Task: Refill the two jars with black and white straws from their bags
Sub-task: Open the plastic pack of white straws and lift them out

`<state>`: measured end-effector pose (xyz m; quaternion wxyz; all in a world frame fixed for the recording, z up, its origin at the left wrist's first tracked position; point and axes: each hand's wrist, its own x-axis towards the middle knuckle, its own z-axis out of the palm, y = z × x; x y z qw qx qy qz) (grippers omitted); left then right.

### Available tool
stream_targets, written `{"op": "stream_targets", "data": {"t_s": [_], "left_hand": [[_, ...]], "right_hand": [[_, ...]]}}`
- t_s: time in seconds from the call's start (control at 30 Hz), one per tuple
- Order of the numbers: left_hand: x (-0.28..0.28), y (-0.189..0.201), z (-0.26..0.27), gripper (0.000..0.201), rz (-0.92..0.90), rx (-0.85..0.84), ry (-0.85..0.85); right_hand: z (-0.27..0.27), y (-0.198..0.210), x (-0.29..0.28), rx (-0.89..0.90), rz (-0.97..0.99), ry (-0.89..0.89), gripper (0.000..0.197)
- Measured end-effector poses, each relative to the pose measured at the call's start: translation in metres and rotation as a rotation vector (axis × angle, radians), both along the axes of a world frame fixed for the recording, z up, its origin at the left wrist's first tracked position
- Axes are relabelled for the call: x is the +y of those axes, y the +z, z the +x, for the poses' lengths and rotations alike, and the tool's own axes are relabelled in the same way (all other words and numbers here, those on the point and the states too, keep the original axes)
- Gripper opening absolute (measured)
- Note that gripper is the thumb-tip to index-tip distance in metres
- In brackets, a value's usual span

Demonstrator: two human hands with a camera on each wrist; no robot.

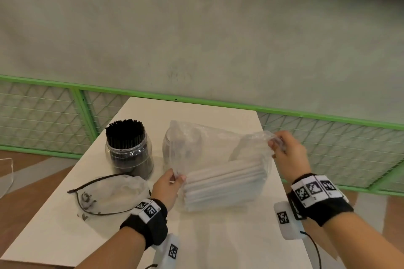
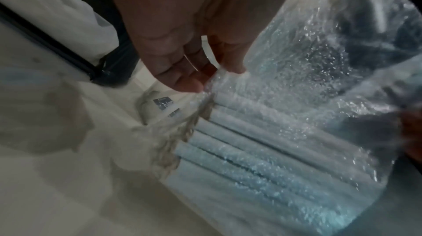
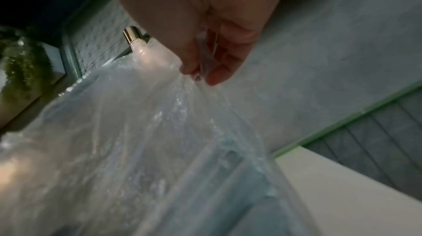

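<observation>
wall: pale greenish plaster, fills upper frame | railing: green frame with wire mesh, runs across mid-frame | table: white, lower centre | floor: wood-toned, lower left

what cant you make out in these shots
- Second jar, head view: behind the clear bag; contents unreadable.
- Empty bag, head view: its print is too small to read.
- White straws, left wrist view: far ends cut off by the frame edge.
- Right hand, right wrist view: dim and blurred; the bag's mouth is unclear.
</observation>
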<state>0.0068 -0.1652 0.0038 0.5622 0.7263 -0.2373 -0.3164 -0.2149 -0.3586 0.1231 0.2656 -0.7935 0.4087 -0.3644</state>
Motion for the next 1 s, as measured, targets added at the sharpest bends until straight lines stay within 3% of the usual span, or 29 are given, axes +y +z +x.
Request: {"op": "stream_targets", "data": {"t_s": [0.1, 0.17, 0.3, 0.4, 0.57, 0.63, 0.7, 0.8, 0.9, 1.0], "left_hand": [[-0.001, 0.028, 0.0, 0.012, -0.086, -0.108, -0.004], [-0.002, 0.061, 0.003, 0.015, -0.131, -0.24, 0.016], [0.008, 0.133, 0.022, 0.011, -0.302, -0.333, 0.093], [0.032, 0.181, 0.046, 0.008, -0.347, -0.481, 0.148], [0.074, 0.23, 0.079, 0.004, -0.219, -0.834, 0.18], [0.084, 0.229, 0.087, 0.003, -0.141, -0.954, 0.184], [0.088, 0.211, 0.093, 0.009, -0.047, -1.063, 0.163], [0.089, 0.159, 0.096, 0.013, 0.142, -1.083, 0.076], [0.087, 0.107, 0.094, 0.016, 0.315, -1.018, 0.016], [0.084, 0.087, 0.095, 0.017, 0.315, -1.038, 0.039]], "right_hand": [[-0.003, 0.007, -0.004, -0.087, -0.004, -0.032, 0.007], [-0.004, 0.017, -0.005, -0.204, 0.01, -0.075, 0.005], [0.003, 0.036, -0.002, -0.357, 0.087, -0.026, 0.004], [0.022, 0.029, 0.002, -0.229, 0.205, 0.101, 0.01], [0.082, -0.013, 0.034, 0.056, 0.25, 0.302, 0.007], [0.106, -0.037, 0.048, 0.206, 0.208, 0.336, 0.004], [0.123, -0.063, 0.059, 0.358, 0.217, 0.341, 0.019], [0.13, -0.099, 0.07, 0.541, 0.305, 0.383, 0.04], [0.122, -0.113, 0.073, 0.41, 0.404, 0.392, 0.06], [0.111, -0.092, 0.073, 0.099, 0.262, 0.306, 0.062]]}}
